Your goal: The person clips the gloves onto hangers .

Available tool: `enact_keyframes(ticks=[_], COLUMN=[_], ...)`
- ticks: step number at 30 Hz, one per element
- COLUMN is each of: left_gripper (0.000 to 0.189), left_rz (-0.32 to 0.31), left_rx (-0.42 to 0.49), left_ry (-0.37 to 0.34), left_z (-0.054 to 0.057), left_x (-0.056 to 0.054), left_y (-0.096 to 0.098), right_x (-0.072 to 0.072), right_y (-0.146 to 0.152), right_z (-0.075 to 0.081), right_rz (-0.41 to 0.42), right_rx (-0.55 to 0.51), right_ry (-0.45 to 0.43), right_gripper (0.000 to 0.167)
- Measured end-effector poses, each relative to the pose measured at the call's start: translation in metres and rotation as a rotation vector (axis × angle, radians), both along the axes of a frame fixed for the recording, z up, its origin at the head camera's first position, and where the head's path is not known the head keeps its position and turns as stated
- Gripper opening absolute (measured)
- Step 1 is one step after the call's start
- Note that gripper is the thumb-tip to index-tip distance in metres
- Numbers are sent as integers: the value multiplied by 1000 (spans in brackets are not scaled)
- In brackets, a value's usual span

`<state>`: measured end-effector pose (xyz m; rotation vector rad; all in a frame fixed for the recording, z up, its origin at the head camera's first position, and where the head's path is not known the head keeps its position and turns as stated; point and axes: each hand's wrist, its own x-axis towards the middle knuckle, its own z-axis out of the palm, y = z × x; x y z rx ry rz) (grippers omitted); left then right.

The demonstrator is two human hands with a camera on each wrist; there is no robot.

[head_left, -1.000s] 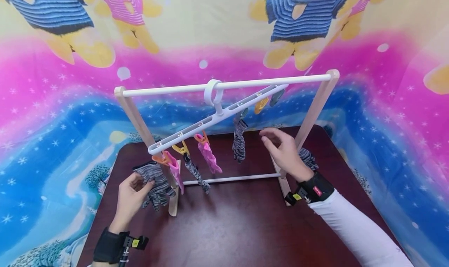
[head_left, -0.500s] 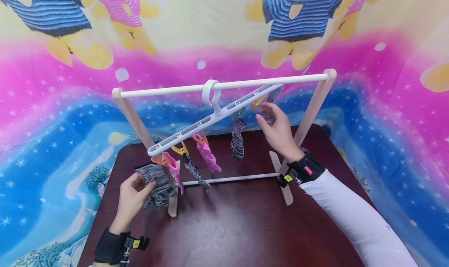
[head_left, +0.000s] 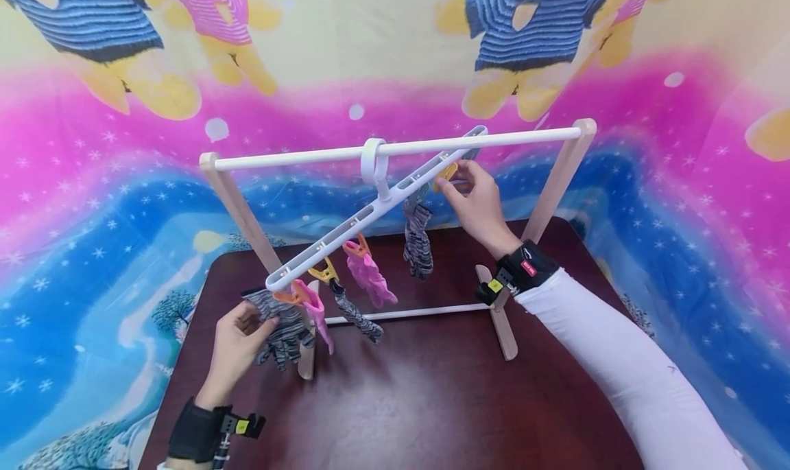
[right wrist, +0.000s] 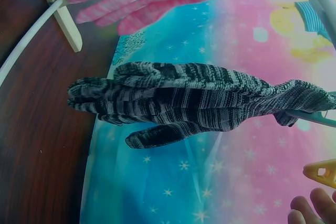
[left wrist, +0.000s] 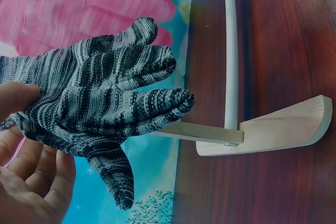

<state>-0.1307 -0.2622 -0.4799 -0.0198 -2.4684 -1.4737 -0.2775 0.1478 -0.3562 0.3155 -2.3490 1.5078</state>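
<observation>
My left hand pinches a black-and-white striped knit glove near its cuff, thumb on top, at the left of the rack. My right hand is raised at the far half of the white hanger, thumb and fingers round a yellow clothespin. Beside it a striped glove hangs from a grey-green clothespin. Nearer along the hanger, orange clothespins hold pink gloves, and a yellow one holds another striped glove. A blue-grey clothespin sits at the far end, partly hidden.
A rack with wooden posts and a white top rail carries the hanger by its ring hook. Its wooden feet and a low white bar rest on the dark red table. A printed cloth surrounds the table.
My right hand has moved up and left to the yellow clothespin. The hanger has swung, its far end shifting left and its near end slightly right. My left hand keeps its hold on the glove.
</observation>
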Motion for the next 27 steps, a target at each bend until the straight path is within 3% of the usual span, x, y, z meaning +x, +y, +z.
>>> enact_keyframes(ticks=[11, 21, 27], left_gripper=[12, 11, 10], left_rz=[-65, -144, -192], left_rx=[-5, -2, 30], left_ry=[16, 29, 22], left_z=[4, 8, 9], left_x=[-5, -6, -11], left_y=[2, 14, 24], right_x=[-13, -4, -25], right_y=[-5, -21, -19], right_z=[4, 35, 22], right_rz=[76, 99, 87], right_rx=[-43, -67, -48], right_ry=[14, 7, -11], right_gripper=[37, 32, 33])
